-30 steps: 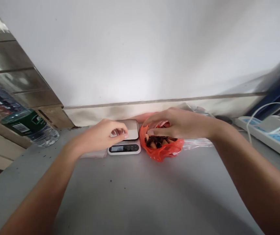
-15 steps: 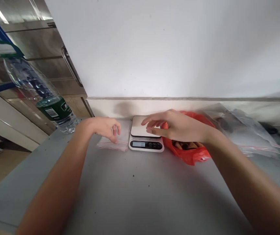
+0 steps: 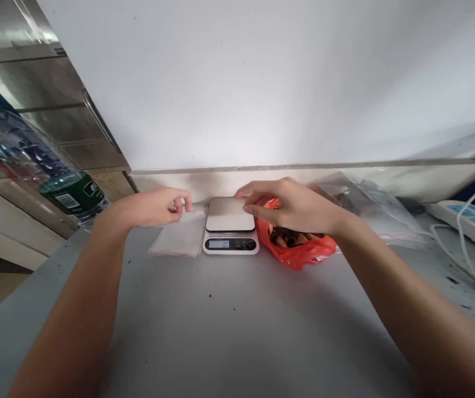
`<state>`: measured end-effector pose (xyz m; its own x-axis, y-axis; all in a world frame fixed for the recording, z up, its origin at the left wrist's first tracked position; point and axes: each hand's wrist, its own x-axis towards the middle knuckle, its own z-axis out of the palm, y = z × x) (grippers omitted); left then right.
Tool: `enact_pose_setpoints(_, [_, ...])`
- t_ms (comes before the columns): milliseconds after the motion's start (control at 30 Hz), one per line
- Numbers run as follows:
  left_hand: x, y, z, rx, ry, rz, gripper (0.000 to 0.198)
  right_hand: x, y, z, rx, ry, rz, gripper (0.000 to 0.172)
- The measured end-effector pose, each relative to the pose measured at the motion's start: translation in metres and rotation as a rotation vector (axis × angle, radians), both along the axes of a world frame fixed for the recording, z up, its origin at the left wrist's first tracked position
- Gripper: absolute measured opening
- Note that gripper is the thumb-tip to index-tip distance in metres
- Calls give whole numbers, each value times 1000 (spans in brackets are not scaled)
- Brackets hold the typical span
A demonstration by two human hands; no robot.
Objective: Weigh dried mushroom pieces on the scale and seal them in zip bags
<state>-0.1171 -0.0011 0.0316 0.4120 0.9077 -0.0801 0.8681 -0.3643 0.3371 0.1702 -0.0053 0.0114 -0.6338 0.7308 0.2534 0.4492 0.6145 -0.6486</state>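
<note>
A small white kitchen scale (image 3: 230,229) with a steel plate stands at the back of the grey table (image 3: 237,326). Left of it lies a stack of small clear zip bags (image 3: 178,240). My left hand (image 3: 158,206) pinches the top bag at its far corner and lifts that corner. On the right of the scale an orange plastic bag (image 3: 299,251) lies open, holding brown pieces. My right hand (image 3: 289,205) hovers over the orange bag and the scale's right edge, fingers curled together; whether they hold anything is hidden.
A clear water bottle with a green label (image 3: 50,174) stands at the far left. Larger clear plastic bags (image 3: 370,213) lie behind the orange bag. At the right edge a white power strip (image 3: 467,218) trails white cables (image 3: 455,249). A white wall rises behind.
My left hand moved off the scale to the stack of clear bags and raised a corner. My right hand came out of the orange bag toward the scale's edge.
</note>
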Motion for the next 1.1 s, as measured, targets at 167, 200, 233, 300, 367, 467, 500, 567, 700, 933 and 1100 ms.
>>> enact_pose_setpoints(167, [37,-18,14,225,-271,20,19,-9,-4,-4,81,90,92,31])
enact_pose_setpoints(200, [45,-21,14,252,-341,19,19,-10,-4,-5,91,85,110,30])
enact_pose_setpoints(233, [51,-23,14,264,-392,26,19,-12,-4,-5,96,81,116,30])
enact_pose_setpoints(300, [59,-25,12,279,-455,47,20,-12,-5,-5,106,89,95,29])
enact_pose_setpoints(367, [63,-27,10,300,-482,54,21,-12,-6,-4,111,103,69,29])
enact_pose_setpoints(467, [67,-28,7,380,-500,59,20,-14,-8,-1,85,52,14,27])
enact_pose_setpoints(500, [69,-29,7,422,-499,69,19,-15,-9,-1,70,11,-38,30])
enact_pose_setpoints(567, [71,-31,5,524,-485,102,14,-19,-10,0,48,-71,-192,38])
enact_pose_setpoints(700, [74,-35,5,624,-391,55,12,-23,-10,-1,24,-19,-368,11])
enact_pose_setpoints(933, [70,-29,0,259,-166,-153,123,-22,-10,3,63,148,-289,7])
enact_pose_setpoints(1100, [71,-24,-3,265,-186,-145,90,-15,-13,13,45,101,-187,22])
